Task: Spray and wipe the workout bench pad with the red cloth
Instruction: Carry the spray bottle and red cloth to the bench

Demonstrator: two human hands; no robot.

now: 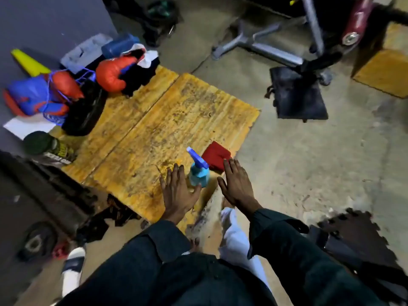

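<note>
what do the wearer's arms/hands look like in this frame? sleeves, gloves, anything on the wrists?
Both arms wear long dark sleeves, navy or near-black, of a plain fabric with no visible markings, ending in loose cuffs at the wrists. The left hand and right hand are bare: no gloves, and no rings, watch or bands that can be made out. No cables or straps on either arm.

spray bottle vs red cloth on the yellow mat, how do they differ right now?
The spray bottle stands upright; the red cloth lies flat and folded. The bottle is light blue with a darker blue trigger head; the cloth is plain red. The left hand, fingers spread, is right beside the bottle; the right hand has fingertips at the cloth's near edge. Neither is gripped yet. Both sit near the mat's front right corner.
</note>
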